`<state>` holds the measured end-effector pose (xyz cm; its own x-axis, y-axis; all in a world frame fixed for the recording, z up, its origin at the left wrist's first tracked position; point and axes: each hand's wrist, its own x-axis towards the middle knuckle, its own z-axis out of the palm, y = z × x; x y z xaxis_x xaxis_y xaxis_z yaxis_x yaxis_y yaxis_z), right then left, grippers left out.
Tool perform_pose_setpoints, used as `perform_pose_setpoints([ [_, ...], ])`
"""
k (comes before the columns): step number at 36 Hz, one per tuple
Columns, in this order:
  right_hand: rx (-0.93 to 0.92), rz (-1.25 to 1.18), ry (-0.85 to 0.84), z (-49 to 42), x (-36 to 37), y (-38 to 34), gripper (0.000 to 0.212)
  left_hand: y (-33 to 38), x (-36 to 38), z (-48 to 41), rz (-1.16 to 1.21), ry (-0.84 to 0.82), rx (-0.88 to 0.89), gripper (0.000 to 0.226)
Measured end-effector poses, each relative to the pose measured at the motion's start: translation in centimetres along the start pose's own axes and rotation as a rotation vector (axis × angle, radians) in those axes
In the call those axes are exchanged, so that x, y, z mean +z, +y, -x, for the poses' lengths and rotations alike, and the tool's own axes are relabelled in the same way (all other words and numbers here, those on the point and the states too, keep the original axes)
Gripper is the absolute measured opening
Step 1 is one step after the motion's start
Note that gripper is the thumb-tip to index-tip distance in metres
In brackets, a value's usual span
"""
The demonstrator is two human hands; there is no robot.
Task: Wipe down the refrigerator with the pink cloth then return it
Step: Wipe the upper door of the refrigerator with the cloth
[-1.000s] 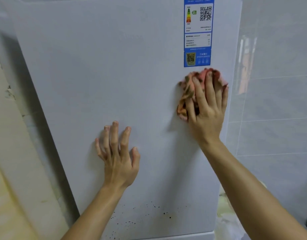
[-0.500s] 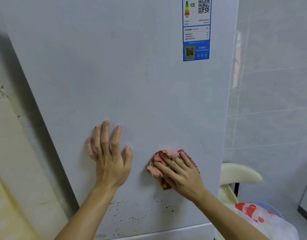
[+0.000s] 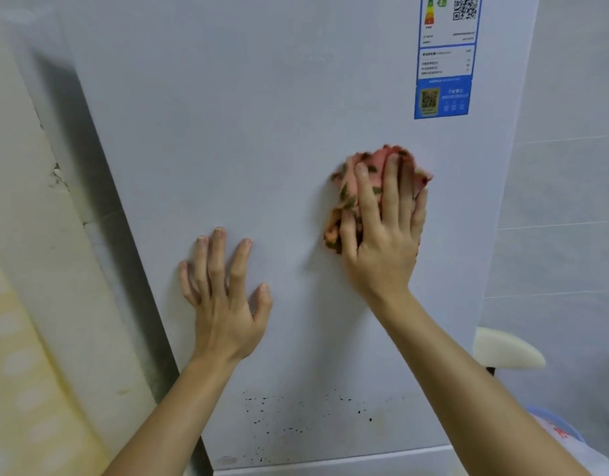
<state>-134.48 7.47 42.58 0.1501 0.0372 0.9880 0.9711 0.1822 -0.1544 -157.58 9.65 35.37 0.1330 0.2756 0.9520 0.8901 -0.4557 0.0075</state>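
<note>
The white refrigerator door (image 3: 261,115) fills the middle of the view. My right hand (image 3: 385,235) presses the bunched pink cloth (image 3: 347,197) flat against the door, fingers straight and pointing up, below the blue energy label (image 3: 444,63). My left hand (image 3: 224,297) rests on the door to the left and lower, fingers spread, holding nothing. Dark specks (image 3: 296,420) dot the bottom of the door.
A cream wall (image 3: 28,269) with chipped paint runs along the left of the refrigerator. Grey wall tiles (image 3: 571,201) are on the right. A cream chair armrest (image 3: 505,348) and a white plastic bag (image 3: 564,438) sit at the lower right.
My right hand has swept the cloth down to the lower door and back up to the right, under the label. My left hand has stayed pressed in place.
</note>
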Motion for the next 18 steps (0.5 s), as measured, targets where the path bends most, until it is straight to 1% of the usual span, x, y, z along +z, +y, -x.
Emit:
perform_pose_setpoints([
  [3, -0.140, -0.012, -0.124, 5.2, -0.1, -0.9, 0.053, -0.3, 0.0, 0.1, 0.000, 0.000, 0.002, 0.070],
  [8, -0.466, -0.016, -0.347, 14.9, -0.5, 0.2, 0.051, -0.7, -0.1, 0.1, 0.009, -0.006, 0.021, 0.069],
  [10, -0.526, -0.028, -0.385, 15.7, -0.9, 1.0, 0.050, -1.0, -0.2, 0.1, 0.000, -0.009, 0.036, 0.068],
  [13, -0.603, -0.050, -0.409, 14.1, -1.2, 1.9, 0.051, -1.6, -0.3, 0.3, -0.012, -0.003, 0.048, 0.066],
  [15, -0.569, -0.072, -0.385, 11.8, -1.1, 2.0, 0.054, -1.9, -0.4, 0.5, -0.005, 0.001, 0.045, 0.065],
  [18, -0.347, -0.097, -0.225, 6.9, -0.5, 1.0, 0.053, -2.4, -0.5, 0.7, -0.003, 0.010, 0.038, 0.065],
])
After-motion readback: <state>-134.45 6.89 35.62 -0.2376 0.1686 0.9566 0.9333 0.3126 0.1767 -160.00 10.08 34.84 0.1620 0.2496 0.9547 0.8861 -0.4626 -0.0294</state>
